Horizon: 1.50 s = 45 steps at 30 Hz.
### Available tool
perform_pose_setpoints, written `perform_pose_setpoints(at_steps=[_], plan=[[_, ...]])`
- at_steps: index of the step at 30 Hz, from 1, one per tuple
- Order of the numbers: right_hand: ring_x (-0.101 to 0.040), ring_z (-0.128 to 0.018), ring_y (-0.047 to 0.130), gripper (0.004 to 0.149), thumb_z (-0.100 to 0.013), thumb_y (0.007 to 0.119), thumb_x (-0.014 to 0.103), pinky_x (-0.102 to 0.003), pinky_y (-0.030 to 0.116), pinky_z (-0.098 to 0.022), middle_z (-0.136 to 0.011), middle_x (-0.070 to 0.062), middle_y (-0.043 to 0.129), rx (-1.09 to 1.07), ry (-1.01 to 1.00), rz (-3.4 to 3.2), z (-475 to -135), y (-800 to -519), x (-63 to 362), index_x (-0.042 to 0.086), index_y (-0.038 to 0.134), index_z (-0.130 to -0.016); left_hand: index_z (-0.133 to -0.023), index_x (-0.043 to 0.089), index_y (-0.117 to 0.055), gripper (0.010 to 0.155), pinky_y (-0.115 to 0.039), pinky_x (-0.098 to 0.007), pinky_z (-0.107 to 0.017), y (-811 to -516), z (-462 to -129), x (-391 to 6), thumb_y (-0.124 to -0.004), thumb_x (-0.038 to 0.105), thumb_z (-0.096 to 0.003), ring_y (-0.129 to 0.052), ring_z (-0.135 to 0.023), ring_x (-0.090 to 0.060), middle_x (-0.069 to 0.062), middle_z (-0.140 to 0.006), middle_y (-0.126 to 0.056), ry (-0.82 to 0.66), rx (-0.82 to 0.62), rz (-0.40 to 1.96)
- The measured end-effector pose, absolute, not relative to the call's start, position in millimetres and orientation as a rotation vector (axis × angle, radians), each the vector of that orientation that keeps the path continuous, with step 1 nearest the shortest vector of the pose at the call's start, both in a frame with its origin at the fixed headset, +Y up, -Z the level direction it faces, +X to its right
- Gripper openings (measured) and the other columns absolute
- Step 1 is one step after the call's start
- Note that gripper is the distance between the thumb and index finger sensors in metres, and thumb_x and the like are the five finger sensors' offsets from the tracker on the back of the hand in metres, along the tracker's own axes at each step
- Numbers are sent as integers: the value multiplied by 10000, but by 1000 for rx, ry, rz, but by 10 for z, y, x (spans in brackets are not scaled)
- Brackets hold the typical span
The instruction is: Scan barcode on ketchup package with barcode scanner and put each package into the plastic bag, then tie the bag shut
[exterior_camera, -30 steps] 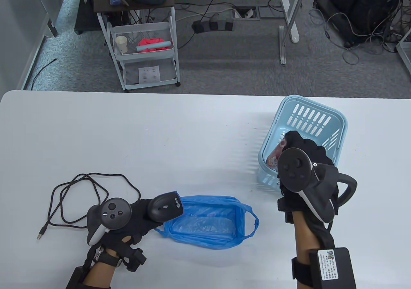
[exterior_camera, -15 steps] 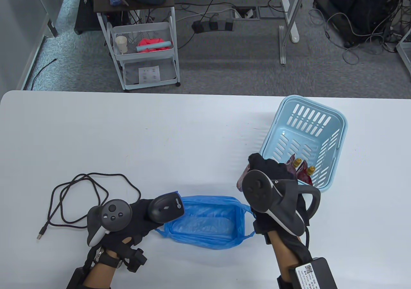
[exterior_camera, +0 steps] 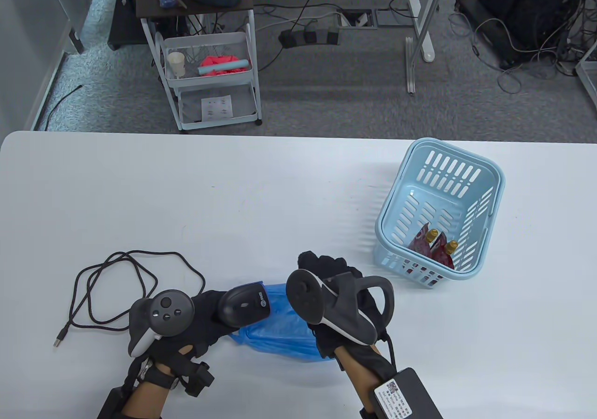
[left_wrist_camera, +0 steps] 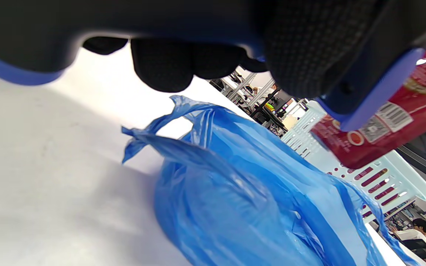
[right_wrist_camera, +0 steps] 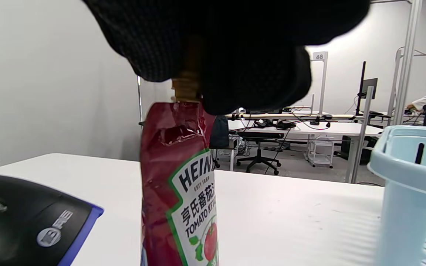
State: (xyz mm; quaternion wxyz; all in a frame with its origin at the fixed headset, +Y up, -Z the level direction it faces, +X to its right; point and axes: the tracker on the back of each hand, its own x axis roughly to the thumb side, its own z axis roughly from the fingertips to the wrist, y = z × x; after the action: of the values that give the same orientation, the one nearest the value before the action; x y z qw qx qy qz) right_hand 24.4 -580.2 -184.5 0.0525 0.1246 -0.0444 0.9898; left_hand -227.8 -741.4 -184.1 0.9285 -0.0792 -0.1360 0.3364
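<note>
In the table view the left hand (exterior_camera: 196, 314) sits at the lower left of the frame, its forearm rising from the bottom edge, and its fingers are curled round the handle of the black barcode scanner (exterior_camera: 245, 303). The scanner's head points toward the right of the frame, just over the left end of the blue plastic bag (exterior_camera: 280, 333). The scanner's black cable (exterior_camera: 116, 288) loops over the table (exterior_camera: 233, 195) further left and ends in a plug near the left edge.

The right hand (exterior_camera: 333, 298) is at the lower centre, directly above the bag, its forearm slanting in from the lower right. In the right wrist view its fingers (right_wrist_camera: 250, 77) pinch the gold spout of a ketchup package (right_wrist_camera: 183, 195), which hangs upright below them, beside the scanner head at the lower left of that frame. The package is a dark red pouch with a green-edged white label reading HEINZ, Chinese characters and a tomato picture. In the left wrist view the pouch's back, with a small barcode panel, shows at the upper right just past the scanner's blue rim, above the crumpled bag.

At the right of the table view a light blue slotted basket (exterior_camera: 489, 176) holds 2 more red pouches (exterior_camera: 431, 246) with gold caps, well apart from both hands.
</note>
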Motion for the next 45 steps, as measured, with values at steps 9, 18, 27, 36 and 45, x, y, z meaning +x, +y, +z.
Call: perform_pose_setpoints(at_steps=[9,18,27,36,45], plan=[[-337,-536,940,459,-499,816,270,-372,805,-318,-717,-167,931,441,-107,3006,-1839,-5924,38,44,776,-897,-862,320,-843,481,-783,-513,-608,-7404,-1827,-2237,-893,494,-416,-978,-721,-285,44,-834,-885,-308,-172,684],[-336,-536,940,459,-500,816,271,-372,804,-319,-716,-165,931,436,-95,2993,-1850,-5957,13,44,776,-896,-859,317,-846,479,-786,-503,-606,-7400,-1824,-2218,-892,494,-416,-979,-723,-280,47,-831,-886,-324,-171,697],[-335,-536,940,459,-499,816,273,-372,804,-319,-715,-165,931,434,-89,2996,-1843,-5961,-1,45,777,-896,-859,314,-847,479,-784,-503,-606,-7399,-1817,-2196,-891,493,-417,-977,-726,-281,48,-833,-885,-334,-177,687],[-334,-536,940,459,-500,816,274,-372,804,-320,-715,-166,931,425,-99,2996,-1834,-5959,16,46,776,-897,-859,326,-845,485,-790,-501,-603,-7393,-1809,-2184,-900,495,-408,-984,-720,-279,50,-830,-892,-344,-175,679],[-335,-542,937,459,-500,817,276,-374,803,-326,-717,-161,930,408,-130,2966,-1732,-5860,258,51,776,-898,-863,318,-841,491,-788,-505,-603,-7400,-1829,-2241,-899,495,-409,-984,-718,-283,44,-829,-892,-307,-170,700]])
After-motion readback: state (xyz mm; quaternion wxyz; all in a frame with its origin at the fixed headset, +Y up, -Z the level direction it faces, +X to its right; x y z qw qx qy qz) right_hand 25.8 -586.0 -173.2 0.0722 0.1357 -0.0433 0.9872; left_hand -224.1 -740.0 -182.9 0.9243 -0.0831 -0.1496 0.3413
